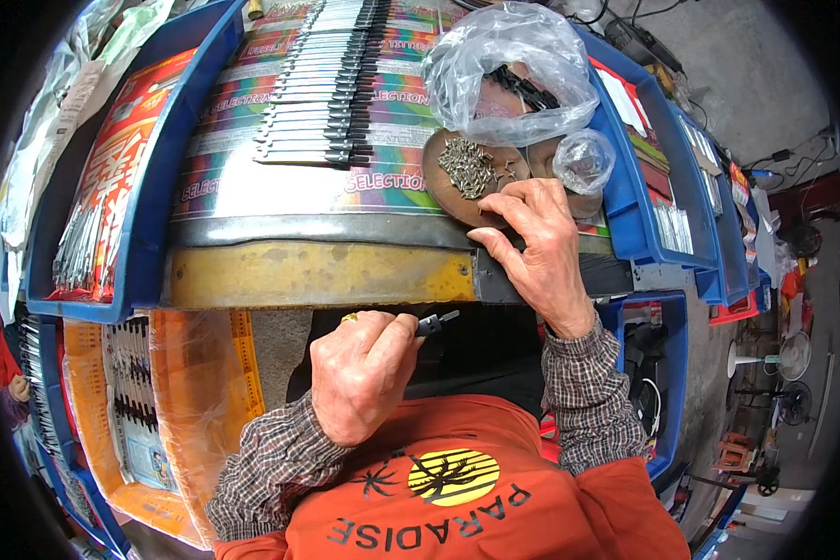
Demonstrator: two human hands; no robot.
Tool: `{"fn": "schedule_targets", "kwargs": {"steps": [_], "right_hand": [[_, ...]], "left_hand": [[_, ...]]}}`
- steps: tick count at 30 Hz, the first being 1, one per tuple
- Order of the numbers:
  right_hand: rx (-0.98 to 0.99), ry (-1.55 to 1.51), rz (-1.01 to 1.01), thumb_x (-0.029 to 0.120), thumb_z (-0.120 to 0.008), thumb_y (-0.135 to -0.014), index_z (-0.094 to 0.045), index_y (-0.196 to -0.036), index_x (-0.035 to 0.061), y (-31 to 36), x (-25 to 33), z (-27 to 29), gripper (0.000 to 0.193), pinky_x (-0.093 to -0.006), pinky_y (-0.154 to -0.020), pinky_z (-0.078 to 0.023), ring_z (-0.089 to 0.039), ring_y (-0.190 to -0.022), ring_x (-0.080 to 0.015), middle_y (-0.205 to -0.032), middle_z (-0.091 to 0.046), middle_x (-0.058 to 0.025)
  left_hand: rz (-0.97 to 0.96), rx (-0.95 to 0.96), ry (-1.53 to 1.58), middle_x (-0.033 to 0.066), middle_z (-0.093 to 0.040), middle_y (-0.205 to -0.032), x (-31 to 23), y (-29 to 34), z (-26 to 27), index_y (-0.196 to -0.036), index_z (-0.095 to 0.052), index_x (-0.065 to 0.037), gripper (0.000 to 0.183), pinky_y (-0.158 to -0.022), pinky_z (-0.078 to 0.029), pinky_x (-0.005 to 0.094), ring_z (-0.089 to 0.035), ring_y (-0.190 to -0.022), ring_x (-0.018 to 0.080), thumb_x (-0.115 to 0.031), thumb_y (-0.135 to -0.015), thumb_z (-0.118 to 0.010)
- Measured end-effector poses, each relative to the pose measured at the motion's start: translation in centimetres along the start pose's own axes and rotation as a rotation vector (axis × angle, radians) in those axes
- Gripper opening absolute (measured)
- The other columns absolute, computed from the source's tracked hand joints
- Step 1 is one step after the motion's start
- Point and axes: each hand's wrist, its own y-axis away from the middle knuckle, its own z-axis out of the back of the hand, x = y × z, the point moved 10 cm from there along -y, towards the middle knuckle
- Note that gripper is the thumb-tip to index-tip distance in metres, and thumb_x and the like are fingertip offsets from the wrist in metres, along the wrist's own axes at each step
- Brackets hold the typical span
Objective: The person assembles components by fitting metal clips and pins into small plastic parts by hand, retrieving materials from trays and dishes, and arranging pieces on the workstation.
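Observation:
My left hand (364, 373) is in front of the table edge, closed around a dark grey cylindrical piece with a short pale tip (436, 324). Most of that piece is hidden in the fist. Over the near edge of a brown dish (445, 194) reaches my right hand (537, 247), its thumb and forefinger curved and a little apart. A heap of small metal pieces (467, 168) lies in the dish beside its fingertips. On the tabletop (224, 177), slim silver pen-like pieces with black ends (313, 103) lie side by side in a long row.
A clear plastic bag (518, 47) with black parts stands behind the dish. Blue bins (149, 187) flank the table, with more (658, 252) on the right. At lower left sits an orange crate (191, 411) lined with plastic. The table's yellow front edge (317, 275) runs before me.

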Motion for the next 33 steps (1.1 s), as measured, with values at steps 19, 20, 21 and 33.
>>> {"fn": "schedule_targets", "kwargs": {"steps": [19, 20, 21, 33], "right_hand": [[-0.04, -0.118, -0.026, 0.005, -0.069, -0.074, -0.063, -0.079, 0.0032, -0.2, 0.2, 0.7, 0.008, -0.038, -0.077, -0.042, -0.052, -0.083, -0.0273, -0.081, -0.059, -0.0082], [-0.051, -0.107, -0.006, 0.004, -0.069, -0.074, -0.063, -0.079, 0.0032, -0.2, 0.4, 0.9, 0.009, -0.0374, -0.076, -0.042, -0.052, -0.081, -0.0271, -0.08, -0.059, -0.008], [-0.05, -0.108, -0.006, 0.004, -0.069, -0.074, -0.063, -0.079, 0.0032, -0.1, 0.7, 0.9, 0.009, -0.0374, -0.076, -0.042, -0.052, -0.081, -0.0271, -0.08, -0.059, -0.008], [-0.034, -0.462, 0.071, -0.002, -0.073, -0.069, -0.061, -0.085, 0.0029, 3.7, 6.6, 1.0, 0.02, -0.0383, -0.075, -0.048, -0.06, -0.08, -0.027, -0.083, -0.062, -0.0073]], "left_hand": [[0.096, 0.051, 0.092, 0.01, -0.058, -0.071, 0.5, -0.5, 0.1, -0.088, -0.062, -0.002, 0.022, -0.054, -0.045, 0.0358, -0.056, -0.06, 0.027, 0.005, -0.07, -0.072], [0.103, 0.057, 0.111, 0.0098, -0.058, -0.07, 0.6, -0.5, 0.1, -0.088, -0.062, -0.002, 0.021, -0.053, -0.044, 0.0355, -0.056, -0.059, 0.0266, 0.005, -0.07, -0.072], [0.105, 0.057, 0.11, 0.0098, -0.058, -0.07, 0.6, -0.5, 0.1, -0.088, -0.062, -0.002, 0.021, -0.053, -0.044, 0.0355, -0.056, -0.059, 0.0266, 0.005, -0.07, -0.072], [0.144, 0.11, 0.131, 0.0092, -0.053, -0.069, 0.3, -0.6, 0.0, -0.088, -0.059, -0.004, 0.023, -0.053, -0.044, 0.0371, -0.055, -0.06, 0.0276, 0.002, -0.07, -0.072]]}}
